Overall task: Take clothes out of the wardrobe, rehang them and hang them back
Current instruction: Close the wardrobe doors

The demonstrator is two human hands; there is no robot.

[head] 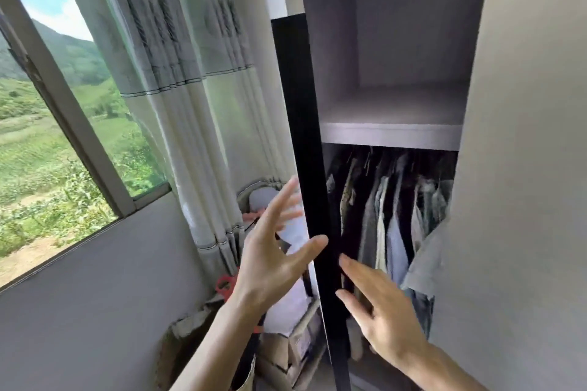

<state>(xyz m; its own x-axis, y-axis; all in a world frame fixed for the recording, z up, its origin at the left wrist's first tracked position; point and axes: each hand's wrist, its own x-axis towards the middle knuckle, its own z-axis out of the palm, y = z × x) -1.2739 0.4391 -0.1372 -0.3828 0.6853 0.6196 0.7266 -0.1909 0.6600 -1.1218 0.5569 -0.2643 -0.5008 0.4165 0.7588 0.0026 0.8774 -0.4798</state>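
A grey wardrobe [390, 135] stands open ahead, its dark door [305, 143] seen edge-on in the middle. Below a bare shelf, several hanging clothes [390, 216] in dark, blue and beige tones fill the rail space. My left hand [276, 251] is open with fingers spread, left of the door edge, its thumb tip against the edge. My right hand [381, 311] is open too, fingertips touching the door's inner edge just in front of the clothes. Neither hand holds anything. A grey garment [425, 263] pokes out by the right door.
The closed right wardrobe door [524, 168] fills the right side. A pale patterned curtain [178, 79] hangs left of the wardrobe beside a window [47, 136]. Cardboard boxes [286, 349] and bags with clutter sit on the floor in the corner behind the open door.
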